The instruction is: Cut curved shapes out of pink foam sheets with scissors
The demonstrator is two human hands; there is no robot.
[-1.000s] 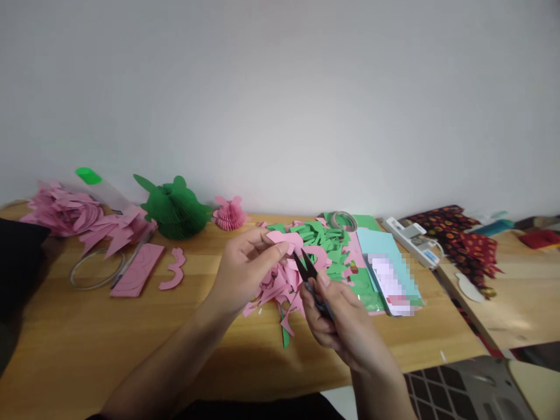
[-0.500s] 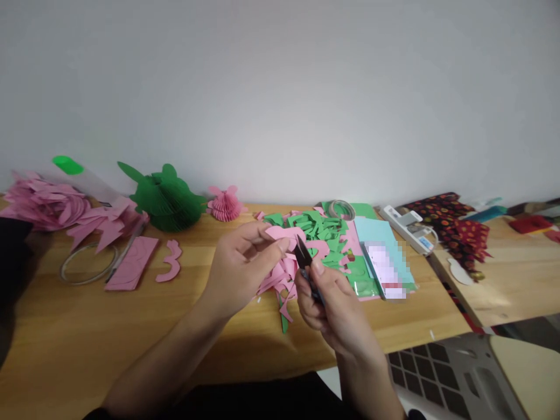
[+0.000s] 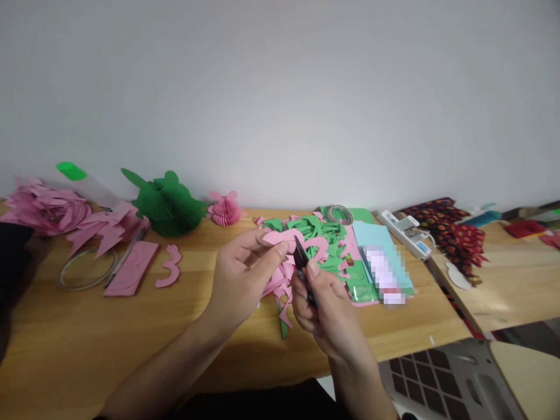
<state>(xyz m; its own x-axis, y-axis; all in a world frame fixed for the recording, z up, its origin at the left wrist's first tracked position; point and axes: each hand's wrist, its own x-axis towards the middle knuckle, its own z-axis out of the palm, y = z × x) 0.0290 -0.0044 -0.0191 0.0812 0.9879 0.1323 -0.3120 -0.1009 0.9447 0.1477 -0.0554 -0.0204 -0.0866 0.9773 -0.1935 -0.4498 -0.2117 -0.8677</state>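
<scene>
Left hand (image 3: 238, 277) pinches pink piece (image 3: 278, 236) by scrap pile (image 3: 335, 236); right hand (image 3: 328, 303) grips scissors (image 3: 301, 255) at its edge, cutting apparently unfinished. Left of pile: one cutout (image 3: 174, 270) done, marked sheet (image 3: 132, 269) seemingly uncut.

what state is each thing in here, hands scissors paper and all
Scissors: blades look nearly closed
Pink paper: held at the blades
Left hand: pinching paper
Right hand: gripping scissors
Green figure: fanned open
Pink figure: fanned open
Curvy pink cutout: lying flat
Scraps: loosely piled
</scene>
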